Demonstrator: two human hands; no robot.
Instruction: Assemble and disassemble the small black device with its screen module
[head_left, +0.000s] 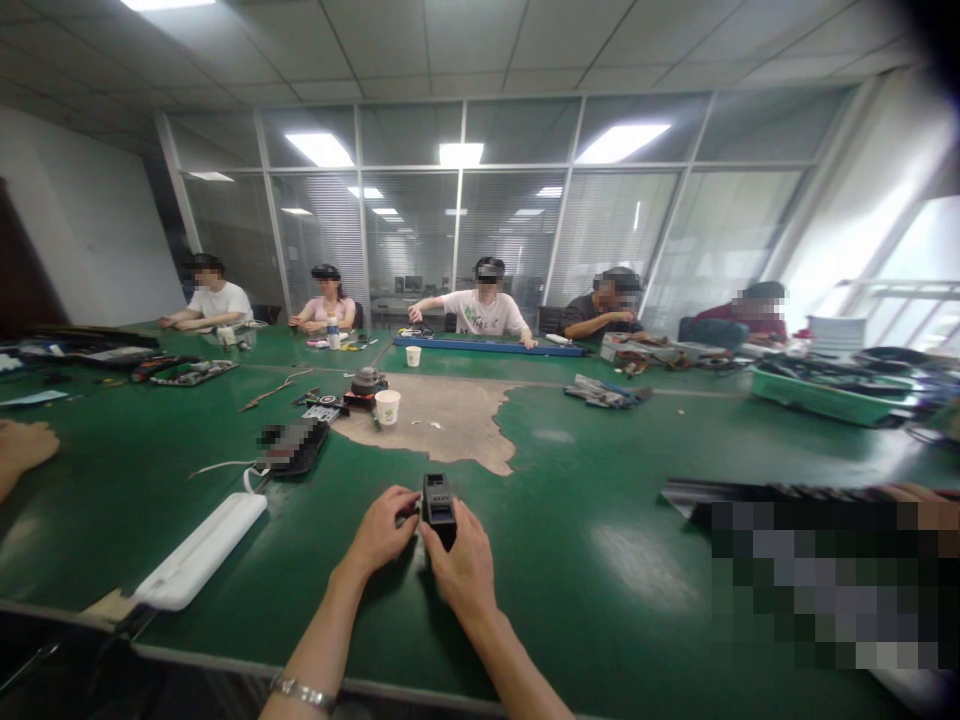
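Note:
A small black device [438,503] stands on the green table straight ahead. My right hand [465,560] is wrapped round its right and near sides, with the thumb on the near side. Close to its left side is my left hand [385,527], its fingers curled and thumb bent toward the fingertips; whether anything small is between them is too small to tell. A metal band circles my left wrist.
A white power strip [202,550] and a dark device [294,447] lie to the left. Paper cups [388,408] stand beyond, near a bare brown patch [450,410]. A green basket [832,395] is at right. Several people sit across; other people's hands show at both sides.

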